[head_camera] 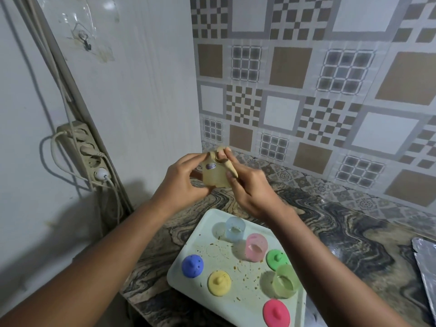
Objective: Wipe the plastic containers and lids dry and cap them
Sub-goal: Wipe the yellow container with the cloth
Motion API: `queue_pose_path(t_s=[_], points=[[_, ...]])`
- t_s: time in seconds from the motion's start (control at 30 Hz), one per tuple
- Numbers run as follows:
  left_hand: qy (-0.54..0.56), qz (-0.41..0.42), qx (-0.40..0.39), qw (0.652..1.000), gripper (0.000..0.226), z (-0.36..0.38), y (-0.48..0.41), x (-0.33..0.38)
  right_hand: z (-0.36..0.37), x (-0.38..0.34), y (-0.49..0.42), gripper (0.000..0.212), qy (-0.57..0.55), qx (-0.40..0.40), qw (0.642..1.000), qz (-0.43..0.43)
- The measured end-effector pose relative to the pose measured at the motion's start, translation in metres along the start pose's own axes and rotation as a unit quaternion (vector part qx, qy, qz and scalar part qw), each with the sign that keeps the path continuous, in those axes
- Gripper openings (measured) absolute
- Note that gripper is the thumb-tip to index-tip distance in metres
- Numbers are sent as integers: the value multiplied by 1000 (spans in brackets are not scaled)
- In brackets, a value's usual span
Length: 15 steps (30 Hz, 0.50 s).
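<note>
yellow container (215,177) between left hand (181,179) and right hand (250,188), beyond tray (205,232)

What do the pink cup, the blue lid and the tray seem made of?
The pink cup: thin translucent plastic, likely; the tray shows through its wall. The blue lid: opaque, matte, plastic or possibly silicone. The tray: pale green, smooth, slight sheen, probably plastic or melamine.

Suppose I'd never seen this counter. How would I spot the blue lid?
Look at the pale green tray on the marbled counter. The blue lid lies at its left edge, beside the yellow lid. It is the only dark blue piece and the leftmost thing there.
</note>
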<state>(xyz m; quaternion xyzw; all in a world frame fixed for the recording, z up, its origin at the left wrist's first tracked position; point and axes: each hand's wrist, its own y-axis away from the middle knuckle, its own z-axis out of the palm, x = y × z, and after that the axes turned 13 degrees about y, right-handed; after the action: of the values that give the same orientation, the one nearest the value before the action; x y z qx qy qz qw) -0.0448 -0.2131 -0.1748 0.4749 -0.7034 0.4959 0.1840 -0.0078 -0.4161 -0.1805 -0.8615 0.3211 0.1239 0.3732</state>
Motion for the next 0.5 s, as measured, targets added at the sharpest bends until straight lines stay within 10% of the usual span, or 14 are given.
queue_pose_path(t_s=[0.3, 0.5], points=[[-47, 19, 33, 998, 75, -18, -5, 3, 15, 14, 36, 44, 45, -62, 996, -48], [-8, -4, 24, 1000, 82, -33, -12, 26, 5, 16, 40, 37, -252, 24, 946, 201]])
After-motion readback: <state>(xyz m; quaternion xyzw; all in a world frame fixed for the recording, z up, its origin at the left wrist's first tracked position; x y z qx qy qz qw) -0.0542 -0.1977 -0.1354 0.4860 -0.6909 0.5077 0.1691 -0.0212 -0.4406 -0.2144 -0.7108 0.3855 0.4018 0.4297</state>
